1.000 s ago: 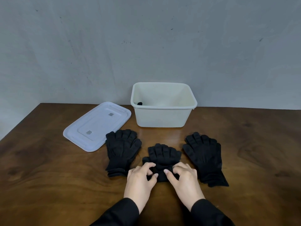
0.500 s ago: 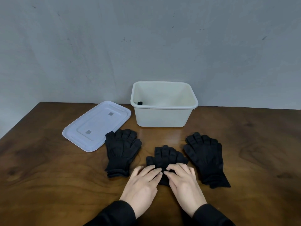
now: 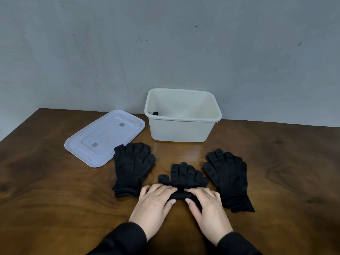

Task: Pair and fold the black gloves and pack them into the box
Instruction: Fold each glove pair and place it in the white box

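A black glove pair [image 3: 184,176] lies in the middle of the wooden table, its cuff end rolled toward the fingers. My left hand [image 3: 155,203] and my right hand [image 3: 206,205] both grip that rolled cuff, thumbs under and fingers over it. A stack of black gloves [image 3: 133,167] lies flat to the left. Another stack of black gloves [image 3: 228,176] lies flat to the right. The cream box [image 3: 182,131] stands open behind them, with a bit of black glove [image 3: 155,113] showing at its inner left corner.
The box's white lid [image 3: 104,138] lies upturned on the table to the left of the box, touching the left glove stack. A grey wall runs close behind the box. The table's left edge slants away at the far left.
My fingers lay flat on the middle gloves half a second ago; now both hands curl round the cuff, which has rolled up toward the glove fingers.
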